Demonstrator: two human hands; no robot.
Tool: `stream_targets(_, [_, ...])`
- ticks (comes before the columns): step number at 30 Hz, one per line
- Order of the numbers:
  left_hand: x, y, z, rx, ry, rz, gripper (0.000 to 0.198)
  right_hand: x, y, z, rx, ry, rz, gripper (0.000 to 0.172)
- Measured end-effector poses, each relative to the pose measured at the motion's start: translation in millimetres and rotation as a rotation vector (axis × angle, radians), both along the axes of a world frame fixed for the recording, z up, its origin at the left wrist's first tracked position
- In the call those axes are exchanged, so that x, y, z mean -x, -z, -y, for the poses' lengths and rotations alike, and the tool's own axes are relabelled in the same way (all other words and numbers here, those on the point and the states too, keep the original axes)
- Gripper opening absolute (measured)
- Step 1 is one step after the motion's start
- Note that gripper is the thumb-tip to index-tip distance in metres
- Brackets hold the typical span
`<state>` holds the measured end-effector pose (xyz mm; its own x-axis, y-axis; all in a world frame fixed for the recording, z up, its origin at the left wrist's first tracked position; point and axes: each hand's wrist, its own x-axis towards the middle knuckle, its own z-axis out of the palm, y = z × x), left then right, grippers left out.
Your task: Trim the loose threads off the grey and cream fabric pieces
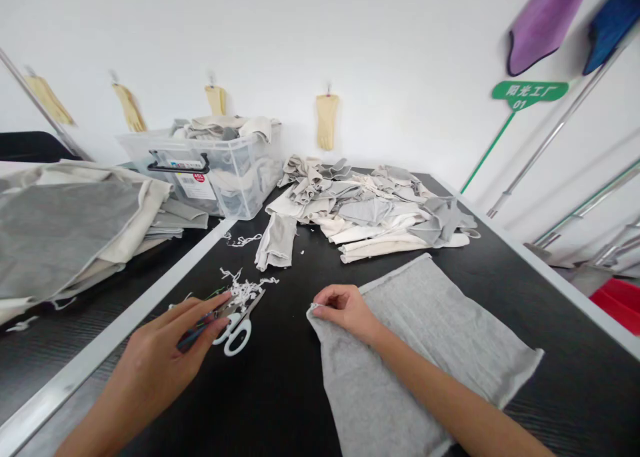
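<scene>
My left hand (165, 350) is closed around a slim blue-handled tool (189, 338). My fingers cover much of it, so its exact kind is unclear. Right beside those fingertips, white-handled scissors (239, 334) lie on the black table, blades against a small heap of white thread scraps (246, 292). My right hand (347, 310) pinches the upper left corner of a grey cloth piece (425, 337). The cloth is spread on the table under my right forearm, and a white bit of thread or edge shows at the pinched corner.
A heap of grey and cream cloth pieces (370, 207) lies at the back. To its left stands a clear plastic bin (245, 177) full of cloth. Stacked grey cloths (70, 224) lie far left, beyond a metal strip (120, 334). Yellow gloves (327, 120) hang on the wall.
</scene>
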<state>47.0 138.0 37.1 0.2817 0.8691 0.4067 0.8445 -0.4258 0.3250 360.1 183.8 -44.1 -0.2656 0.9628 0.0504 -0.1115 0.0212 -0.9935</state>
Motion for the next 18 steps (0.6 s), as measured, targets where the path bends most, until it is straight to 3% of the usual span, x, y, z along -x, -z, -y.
stream_targets(4, [-20.6,10.9,12.6,0.038,0.046,0.111,0.039,-0.7,0.5,-0.7,-0.014,-0.012,0.008,0.028])
stream_targets(11, [-33.7,36.9,23.4,0.039,0.092,0.055,0.035,0.7,-5.5,1.3,-0.118,0.026,0.074,0.026])
stream_targets(16, [-33.9,38.6,32.3,0.076,0.094,0.039,0.034,-5.0,-28.2,-3.0,-0.513,0.112,0.536,0.020])
stream_targets(18, [-34.6,37.8,36.0,0.061,0.094,0.039,0.037,-17.6,-43.0,-3.7,-0.584,0.195,0.668,0.021])
